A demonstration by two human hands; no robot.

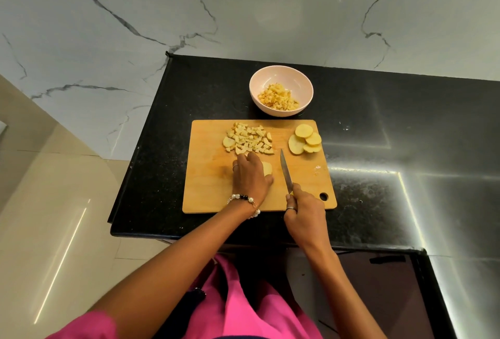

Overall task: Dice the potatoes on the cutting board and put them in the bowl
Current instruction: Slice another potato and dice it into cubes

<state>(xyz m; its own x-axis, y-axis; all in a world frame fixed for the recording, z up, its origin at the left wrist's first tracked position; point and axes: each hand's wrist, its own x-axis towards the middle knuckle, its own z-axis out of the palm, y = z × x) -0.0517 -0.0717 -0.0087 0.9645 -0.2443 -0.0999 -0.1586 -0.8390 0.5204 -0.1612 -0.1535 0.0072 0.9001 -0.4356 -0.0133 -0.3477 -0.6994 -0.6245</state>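
The job looks roughly half done. The pink bowl (281,94) at the far side of the black bench (378,127) already holds a heap of diced potato, and a second pile of cubes (249,139) lies on the far part of the cutting board (211,190), not yet moved to the bowl. The left hand (250,176) lies over a potato piece (267,168) near the board's middle, fingers curved down on it to pin it. The right hand (304,210) has its grip wrapped round the handle of a knife (286,171), the blade just beside that piece. Round slices (305,139) at the board's far right corner wait uncut.
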